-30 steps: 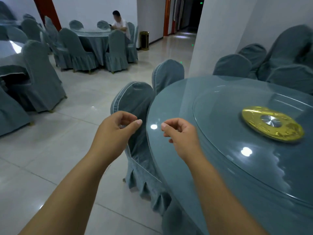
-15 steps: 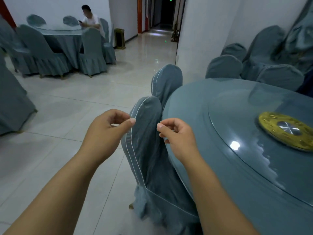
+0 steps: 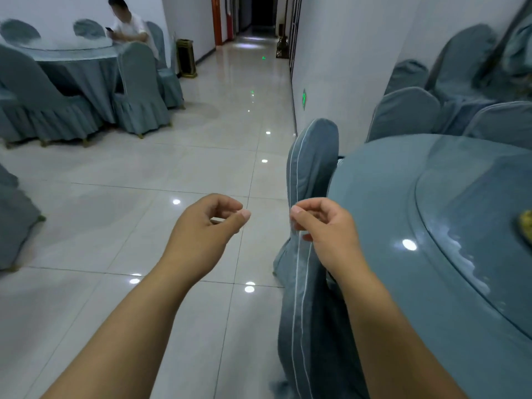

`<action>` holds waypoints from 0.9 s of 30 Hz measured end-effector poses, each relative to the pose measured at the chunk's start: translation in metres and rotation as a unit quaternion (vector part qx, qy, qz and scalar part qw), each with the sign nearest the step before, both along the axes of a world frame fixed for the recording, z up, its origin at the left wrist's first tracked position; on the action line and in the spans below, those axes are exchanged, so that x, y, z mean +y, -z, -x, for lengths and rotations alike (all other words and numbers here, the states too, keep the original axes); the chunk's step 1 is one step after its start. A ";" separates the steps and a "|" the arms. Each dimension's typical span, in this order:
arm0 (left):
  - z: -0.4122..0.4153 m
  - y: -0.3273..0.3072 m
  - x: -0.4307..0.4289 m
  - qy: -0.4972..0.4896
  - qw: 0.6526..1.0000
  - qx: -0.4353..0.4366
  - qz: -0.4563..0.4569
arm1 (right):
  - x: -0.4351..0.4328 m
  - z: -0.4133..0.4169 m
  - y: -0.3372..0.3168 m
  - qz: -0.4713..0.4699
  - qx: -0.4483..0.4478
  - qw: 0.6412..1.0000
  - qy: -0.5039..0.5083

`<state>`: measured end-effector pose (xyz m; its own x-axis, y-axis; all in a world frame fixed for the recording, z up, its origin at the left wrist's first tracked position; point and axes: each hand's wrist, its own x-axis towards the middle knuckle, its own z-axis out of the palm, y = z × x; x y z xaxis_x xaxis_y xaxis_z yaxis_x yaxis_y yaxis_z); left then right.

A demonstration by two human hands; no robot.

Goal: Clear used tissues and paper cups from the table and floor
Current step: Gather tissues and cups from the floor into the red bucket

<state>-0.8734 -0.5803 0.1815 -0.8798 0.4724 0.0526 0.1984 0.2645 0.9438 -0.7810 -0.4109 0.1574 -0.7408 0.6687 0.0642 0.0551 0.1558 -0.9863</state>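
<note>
Both bare forearms reach forward at about the same height. The left hand (image 3: 205, 228) hangs over the floor (image 3: 129, 226) with its fingers clenched toward the palm and the thumb laid straight along the forefinger; nothing shows in its grasp. The right hand (image 3: 325, 228) is clenched in the same way, thumb tip against the forefinger, and sits in front of the back of the nearest chair (image 3: 312, 162). Whether it touches the chair's cloth cannot be told, and no object shows between its fingers.

The tabletop (image 3: 403, 197) lies to the right of the right hand. It is round, draped in a blue-grey cloth under a smooth glossy sheet that throws back a lamp as a white spot. A raised round glass turntable (image 3: 475, 211) rests on it, with a gold disc (image 3: 526, 226) cut off by the picture's right edge.

The chair stands just beside the tabletop's rim, wrapped in a soft blue-grey cover with thin white piping down its rounded back (the fabric looks velvety). More covered chairs (image 3: 403, 113) ring the far side.

The floor is made of large pale tiles, polished enough to mirror ceiling lights and a green glow. Across it at far left stands a second round table (image 3: 77, 53) with pleated chair skirts around it, where a person (image 3: 126, 27) in a white shirt sits. A dark box-shaped bin (image 3: 185, 57) stands against the wall beyond.
</note>
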 end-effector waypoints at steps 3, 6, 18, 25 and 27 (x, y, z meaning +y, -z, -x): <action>0.064 0.000 0.007 0.024 1.000 -0.001 -0.006 | 0.000 0.054 0.004 0.015 0.000 0.999 0.030; 0.134 0.000 0.015 0.061 0.998 0.011 -0.007 | -0.002 0.112 0.007 0.014 -0.001 0.998 0.066; 0.336 -0.005 0.114 0.226 0.974 0.016 -0.017 | 0.039 0.272 -0.003 -0.013 -0.021 0.982 0.187; 0.442 0.012 0.224 0.253 0.967 0.013 -0.021 | 0.143 0.365 0.011 -0.024 -0.029 0.972 0.230; 0.472 0.016 0.257 0.256 0.967 0.007 -0.006 | 0.176 0.397 0.013 -0.020 -0.035 0.974 0.225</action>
<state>-1.3457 -0.3233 0.1658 -0.5302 0.8449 0.0708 0.3138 0.1180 0.9421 -1.1777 -0.2350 0.1448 -0.3766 0.9246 0.0563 0.1932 0.1378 -0.9714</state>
